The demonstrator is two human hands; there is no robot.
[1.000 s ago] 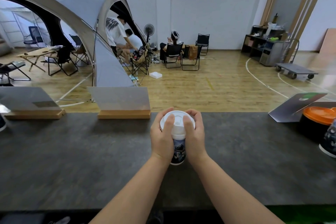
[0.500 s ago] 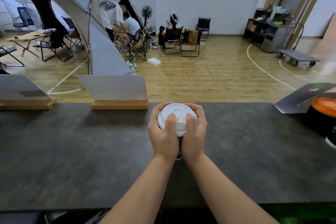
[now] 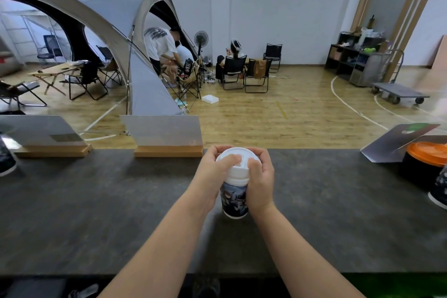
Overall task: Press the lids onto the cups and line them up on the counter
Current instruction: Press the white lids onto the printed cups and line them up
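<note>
Far to the left of the left hand [image 3: 214, 172], at the frame's edge, part of a dark printed cup [image 3: 6, 159] stands on the counter [image 3: 96, 213]; whether it has a lid or anything in it cannot be told. Nearer, beyond and to the left of that hand, two clear signs on wooden bases [image 3: 168, 151] stand at the counter's far edge.

The left hand wraps the near-left side of the white lid [image 3: 238, 164], thumb lying across its top. Between the two hands stands the cup being lidded [image 3: 234, 201], a printed paper cup upright on the counter. The right hand [image 3: 260, 176] curls round the lid's right side in the same way, thumb on top. The lid hides the inside, so what the cup holds cannot be seen.

The cup is probably light with thin walls that give under a squeeze, so pressure likely belongs on the lid's rim rather than the cup's sides. The plastic lid looks stiff yet springy and should snap on around its edge.

Far to the right of the right hand sit a black tub with an orange lid [image 3: 428, 153], closed, and part of another printed cup [image 3: 440, 189], its top cut off by the frame.
</note>
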